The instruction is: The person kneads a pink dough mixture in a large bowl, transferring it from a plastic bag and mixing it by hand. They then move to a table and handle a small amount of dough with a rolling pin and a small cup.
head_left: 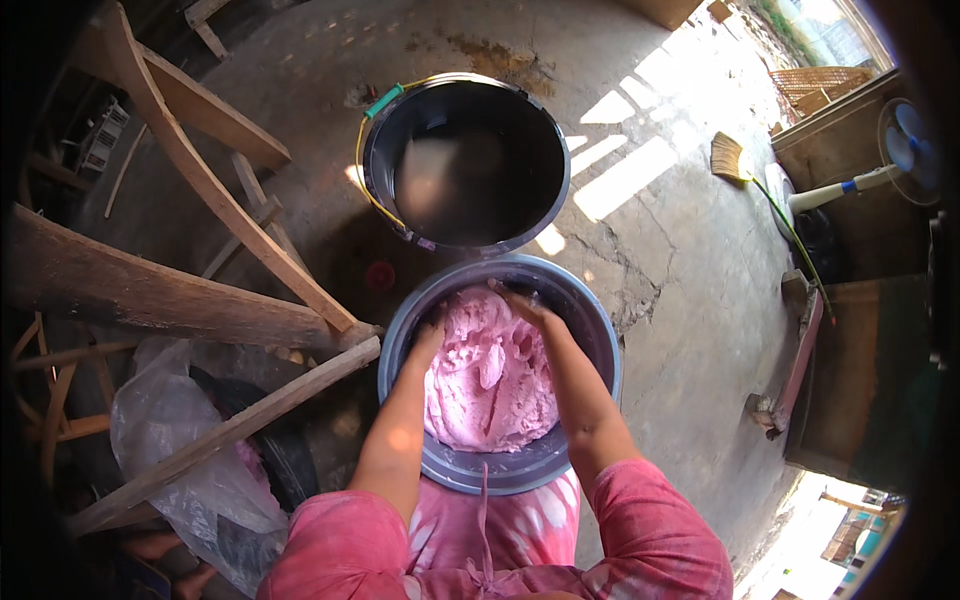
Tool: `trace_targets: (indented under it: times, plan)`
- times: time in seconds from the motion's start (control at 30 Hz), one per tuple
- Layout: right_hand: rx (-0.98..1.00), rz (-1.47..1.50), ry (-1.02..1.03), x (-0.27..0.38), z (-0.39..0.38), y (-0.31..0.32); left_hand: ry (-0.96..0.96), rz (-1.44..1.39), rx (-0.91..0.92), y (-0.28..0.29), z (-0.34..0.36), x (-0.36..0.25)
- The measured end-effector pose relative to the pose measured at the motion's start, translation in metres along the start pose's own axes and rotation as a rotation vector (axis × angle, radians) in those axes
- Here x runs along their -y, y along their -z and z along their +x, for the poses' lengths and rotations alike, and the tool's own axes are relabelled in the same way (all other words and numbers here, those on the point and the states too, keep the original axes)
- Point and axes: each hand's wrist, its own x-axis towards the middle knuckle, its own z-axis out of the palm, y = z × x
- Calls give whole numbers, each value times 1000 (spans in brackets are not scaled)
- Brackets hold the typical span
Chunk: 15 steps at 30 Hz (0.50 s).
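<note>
A grey-blue round basin (398, 400) stands in front of me with a big lump of soft pink dough-like mass (480, 390) in it. The mass has a rough, folded surface with a raised ridge in its middle. My left hand (433, 328) is down at the left far side of the mass, between it and the basin wall; its fingers are hidden. At the far edge of the mass lies my right hand (525, 304), fingers stretched out toward the left and touching the pink mass. Both forearms reach over the basin's near rim.
A black bucket (470, 230) with dark liquid and a yellow handle stands just beyond the basin. Wooden beams (180, 300) and a clear plastic bag (180, 430) crowd the left. A broom (740, 160) and a standing fan (905, 145) are at right. The concrete floor (690, 320) is cracked.
</note>
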Motion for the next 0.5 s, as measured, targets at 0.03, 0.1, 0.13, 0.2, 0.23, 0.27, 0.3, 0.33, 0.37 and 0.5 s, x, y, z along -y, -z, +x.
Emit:
trace_targets:
  times: [0.03, 0.1, 0.13, 0.2, 0.23, 0.27, 0.3, 0.33, 0.37, 0.5]
  plan:
    - [-14, -19, -10, 1, 0, -4, -35, 155, -58, -3, 3, -7]
    - [-29, -53, -21, 7, -15, -5, -226, 370, -90, -1, -6, -21]
    - [-25, -58, -29, 9, -28, -5, -320, 278, -113, 2, -14, -29]
    - [45, 19, -30, 10, -68, -5, 239, -103, 234, 16, -45, -34]
    - [171, 74, 11, 6, -93, -3, -13, -219, 158, 15, -76, -31]
    - [70, 100, 87, 2, -122, -17, 62, -356, 269, 22, -105, -26]
    - [126, 258, 83, -11, -162, -23, 152, -472, 387, 26, -129, -20]
    - [110, -196, 198, -20, -187, -37, -86, -118, 482, 28, -155, -13]
    - [179, -403, 203, -30, -209, -51, -390, 373, 437, 25, -176, -6]
    - [-211, -780, 194, -54, -232, -123, -711, 1114, 147, -27, -217, 10]
